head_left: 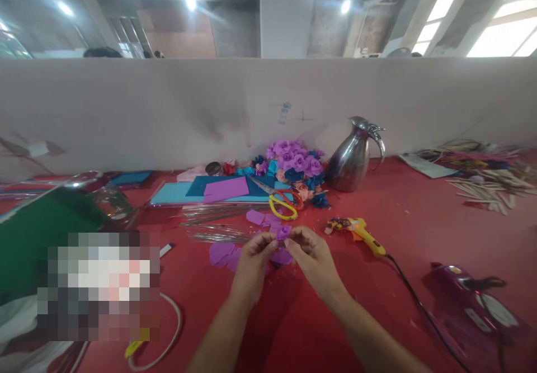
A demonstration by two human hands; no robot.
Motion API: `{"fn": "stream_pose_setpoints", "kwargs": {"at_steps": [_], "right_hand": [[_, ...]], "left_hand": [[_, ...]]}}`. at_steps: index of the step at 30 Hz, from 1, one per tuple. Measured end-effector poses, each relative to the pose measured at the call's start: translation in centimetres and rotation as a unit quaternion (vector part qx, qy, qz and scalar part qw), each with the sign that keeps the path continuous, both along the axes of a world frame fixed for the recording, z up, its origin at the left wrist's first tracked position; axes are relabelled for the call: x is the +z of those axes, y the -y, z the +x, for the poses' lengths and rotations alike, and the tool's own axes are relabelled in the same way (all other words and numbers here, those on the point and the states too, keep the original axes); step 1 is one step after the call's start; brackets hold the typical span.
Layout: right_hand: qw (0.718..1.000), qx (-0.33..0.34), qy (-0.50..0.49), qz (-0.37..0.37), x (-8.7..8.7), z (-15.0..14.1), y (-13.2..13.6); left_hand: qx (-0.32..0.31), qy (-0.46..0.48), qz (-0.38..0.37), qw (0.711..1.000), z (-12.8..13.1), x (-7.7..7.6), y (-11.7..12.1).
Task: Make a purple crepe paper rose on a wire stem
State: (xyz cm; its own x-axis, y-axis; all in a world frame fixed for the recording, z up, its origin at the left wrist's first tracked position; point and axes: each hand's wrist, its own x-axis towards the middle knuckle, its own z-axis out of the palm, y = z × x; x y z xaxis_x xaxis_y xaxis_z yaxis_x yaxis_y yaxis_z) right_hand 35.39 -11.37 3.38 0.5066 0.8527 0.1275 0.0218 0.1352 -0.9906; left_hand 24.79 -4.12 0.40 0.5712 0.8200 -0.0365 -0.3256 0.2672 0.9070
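Note:
Between my two hands is a small purple paper flower (284, 232), its petals curled into a bud. My left hand (257, 253) pinches it from the left side. From the right, the fingers of my right hand (311, 250) close on its base. Cut purple paper petals (224, 254) lie on the red table under and beside my left hand. Just beyond my hands rest scissors (283, 205) with yellow and orange handles. A yellow hot glue gun (367, 237) lies to the right of my right hand, its nozzle end crusted.
Thin metal wires (218, 233) and stacked coloured paper sheets (172, 193) lie ahead on the left. Finished paper flowers (296, 160) cluster beside a steel jug (352, 157). At right are a purple power strip (478, 303) and a black cord (413, 294); sticks (489, 191) lie farther back.

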Motion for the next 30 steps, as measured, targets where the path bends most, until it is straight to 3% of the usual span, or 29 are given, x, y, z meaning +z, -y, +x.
{"fn": "stream_pose_setpoints", "kwargs": {"at_steps": [7, 15, 22, 24, 27, 30], "right_hand": [[1.0, -0.006, -0.03, 0.004, -0.2, -0.1, 0.0], [0.997, 0.036, -0.063, -0.025, -0.5, -0.2, -0.5], [0.981, 0.056, -0.187, -0.021, -0.5, -0.2, -0.6], [0.98, 0.052, -0.193, -0.016, -0.7, -0.1, -0.7], [0.981, 0.04, -0.187, -0.012, -1.0, -0.2, -0.8], [0.984, 0.045, -0.175, -0.011, -1.3, -0.5, -0.9]], "left_hand": [[0.032, -0.005, -0.028, 0.999, 0.1, 0.4, 0.1], [-0.022, 0.02, -0.095, 0.995, 0.1, 0.9, 0.5], [-0.048, 0.041, -0.127, 0.99, 0.0, 1.1, 0.6], [-0.031, 0.024, -0.101, 0.994, 0.0, 1.0, 0.6], [0.087, -0.049, 0.02, 0.995, -0.1, 1.2, 0.7], [0.199, -0.136, 0.205, 0.949, -0.7, 1.9, 0.9]]}}
